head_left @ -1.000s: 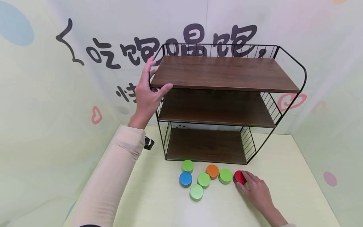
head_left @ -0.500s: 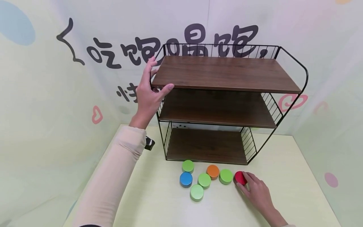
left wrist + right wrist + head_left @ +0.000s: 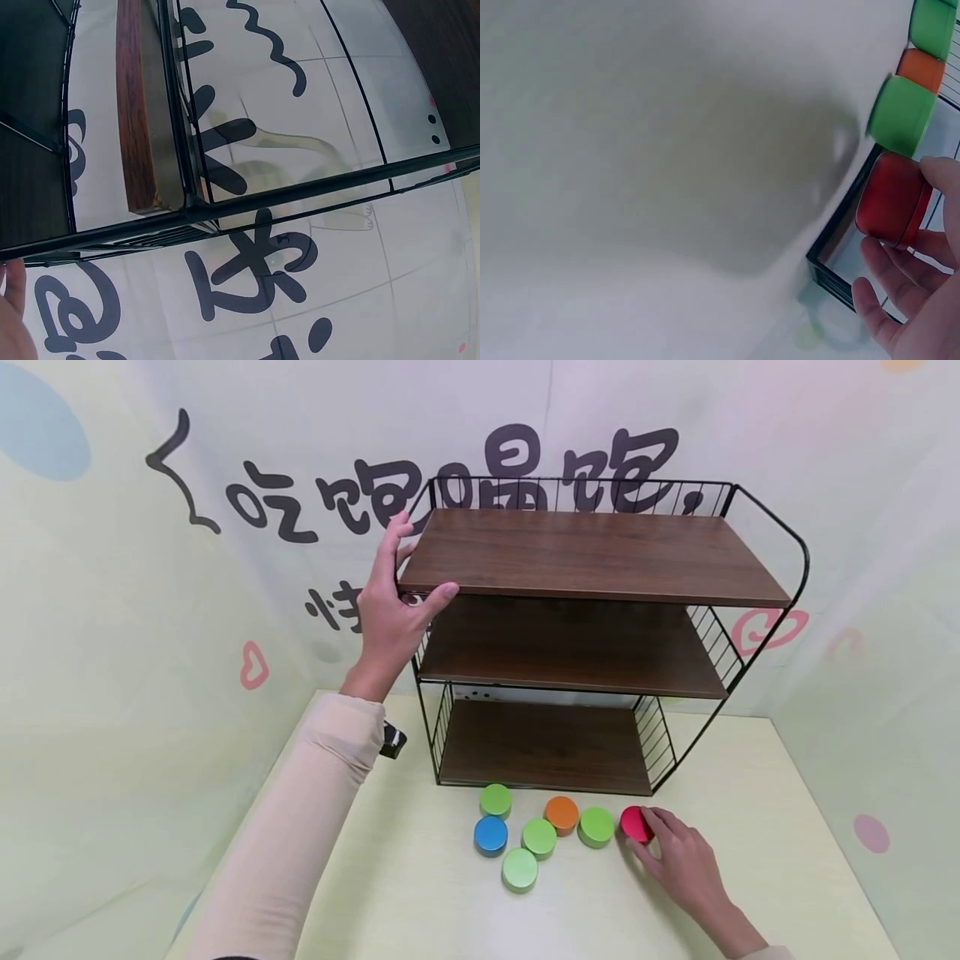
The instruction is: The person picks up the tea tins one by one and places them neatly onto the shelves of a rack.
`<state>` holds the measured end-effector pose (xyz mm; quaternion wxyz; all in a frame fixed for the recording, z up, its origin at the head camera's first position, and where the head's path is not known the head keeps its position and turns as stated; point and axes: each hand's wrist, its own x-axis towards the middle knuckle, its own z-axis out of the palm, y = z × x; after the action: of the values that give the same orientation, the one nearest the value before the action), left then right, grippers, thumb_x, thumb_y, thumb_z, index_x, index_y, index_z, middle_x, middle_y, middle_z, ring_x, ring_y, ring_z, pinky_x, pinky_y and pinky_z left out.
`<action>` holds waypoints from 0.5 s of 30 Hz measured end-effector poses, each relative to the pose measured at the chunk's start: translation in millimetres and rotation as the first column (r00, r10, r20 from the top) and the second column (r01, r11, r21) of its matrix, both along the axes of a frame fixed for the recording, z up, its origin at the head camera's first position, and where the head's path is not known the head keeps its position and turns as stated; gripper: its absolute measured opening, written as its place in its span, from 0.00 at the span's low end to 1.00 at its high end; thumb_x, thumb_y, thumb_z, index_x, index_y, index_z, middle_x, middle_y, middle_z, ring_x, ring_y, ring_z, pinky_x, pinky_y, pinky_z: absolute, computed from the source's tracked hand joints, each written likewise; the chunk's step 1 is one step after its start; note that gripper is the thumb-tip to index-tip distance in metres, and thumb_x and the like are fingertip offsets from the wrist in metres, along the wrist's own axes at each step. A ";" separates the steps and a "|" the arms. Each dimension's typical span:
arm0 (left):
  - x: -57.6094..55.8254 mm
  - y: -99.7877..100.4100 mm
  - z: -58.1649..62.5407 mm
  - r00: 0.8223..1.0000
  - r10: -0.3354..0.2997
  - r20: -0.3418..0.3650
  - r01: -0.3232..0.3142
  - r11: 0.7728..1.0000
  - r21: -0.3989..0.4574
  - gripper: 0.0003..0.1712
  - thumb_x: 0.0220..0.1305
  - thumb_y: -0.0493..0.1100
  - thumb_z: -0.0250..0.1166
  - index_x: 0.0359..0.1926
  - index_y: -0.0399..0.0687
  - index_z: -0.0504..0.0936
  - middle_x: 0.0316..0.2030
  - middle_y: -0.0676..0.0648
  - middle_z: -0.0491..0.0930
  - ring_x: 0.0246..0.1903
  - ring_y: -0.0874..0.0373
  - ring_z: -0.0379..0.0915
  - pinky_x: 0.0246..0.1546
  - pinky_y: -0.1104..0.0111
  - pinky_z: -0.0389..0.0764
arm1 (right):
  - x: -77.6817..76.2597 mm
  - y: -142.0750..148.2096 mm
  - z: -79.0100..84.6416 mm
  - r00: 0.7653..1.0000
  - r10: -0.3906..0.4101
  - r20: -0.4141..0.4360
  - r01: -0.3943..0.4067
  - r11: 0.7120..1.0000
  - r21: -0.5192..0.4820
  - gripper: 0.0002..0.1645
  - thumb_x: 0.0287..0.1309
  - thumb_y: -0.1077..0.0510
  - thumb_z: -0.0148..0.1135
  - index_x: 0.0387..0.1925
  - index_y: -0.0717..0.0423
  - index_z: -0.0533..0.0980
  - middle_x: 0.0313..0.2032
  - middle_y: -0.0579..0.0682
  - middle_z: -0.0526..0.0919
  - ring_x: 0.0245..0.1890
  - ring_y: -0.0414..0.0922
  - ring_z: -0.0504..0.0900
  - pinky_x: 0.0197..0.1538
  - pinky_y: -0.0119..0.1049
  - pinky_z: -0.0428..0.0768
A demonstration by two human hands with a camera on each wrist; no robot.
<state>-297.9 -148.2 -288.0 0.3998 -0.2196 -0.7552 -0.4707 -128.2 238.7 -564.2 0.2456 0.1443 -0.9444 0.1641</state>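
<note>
Head view: red container (image 3: 634, 823), slightly shifted, pinched by my right hand (image 3: 681, 862). Rack (image 3: 570, 556) (unmoved), gripped by my left hand (image 3: 391, 612).

Bright, diffuse light fills the head view, leaving whitish glare on the flat pale-yellow tabletop (image 3: 570, 910) and soft shadow beside the long beige fabric sleeve (image 3: 300, 827). Both wrist views are dimmer and cooler, the right with a broad, blurred shadow, the left visibly distorted towards its edges.

Canisters (image 3: 539, 835) before shelf rack (image 3: 573, 647)
</note>
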 end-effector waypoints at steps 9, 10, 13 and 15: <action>0.1 -1.6 0.4 1.000 0.011 -0.018 -0.012 0.999 -0.031 0.47 0.54 0.64 0.72 0.70 0.49 0.66 0.72 0.61 0.63 0.61 0.66 0.71 0.28 0.70 0.76 | -4.8 1.5 18.0 0.993 0.084 -0.082 -0.081 0.996 0.042 0.35 0.36 0.52 0.79 0.47 0.68 0.81 0.41 0.64 0.84 0.30 0.58 0.84 0.29 0.49 0.80; -0.2 -1.7 0.1 1.000 0.012 -0.020 -0.012 0.999 -0.034 0.48 0.54 0.65 0.71 0.69 0.48 0.66 0.72 0.61 0.63 0.61 0.66 0.71 0.28 0.69 0.76 | -4.9 1.7 20.8 0.992 0.091 -0.090 -0.087 0.995 0.046 0.35 0.36 0.52 0.79 0.47 0.68 0.81 0.41 0.64 0.84 0.30 0.58 0.84 0.29 0.49 0.80; -1.0 -2.3 -0.3 0.999 0.014 -0.031 -0.015 0.999 -0.050 0.50 0.55 0.69 0.68 0.69 0.45 0.66 0.72 0.57 0.63 0.61 0.65 0.71 0.27 0.63 0.78 | -5.4 2.9 27.5 0.988 0.106 -0.111 -0.100 0.993 0.059 0.35 0.37 0.51 0.78 0.48 0.68 0.82 0.40 0.65 0.84 0.30 0.59 0.83 0.29 0.49 0.81; -1.0 -2.2 -0.3 0.999 0.012 -0.033 -0.013 0.999 -0.053 0.50 0.55 0.70 0.67 0.69 0.45 0.66 0.72 0.56 0.63 0.61 0.65 0.71 0.27 0.60 0.78 | -5.2 4.1 31.0 0.986 0.117 -0.118 -0.110 0.992 0.063 0.35 0.39 0.50 0.77 0.48 0.68 0.82 0.40 0.64 0.84 0.31 0.59 0.84 0.30 0.49 0.81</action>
<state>-298.9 -150.3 -288.3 0.4090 -0.2330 -0.7621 -0.4444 -133.4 242.8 -533.1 0.2889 0.2144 -0.9222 0.1422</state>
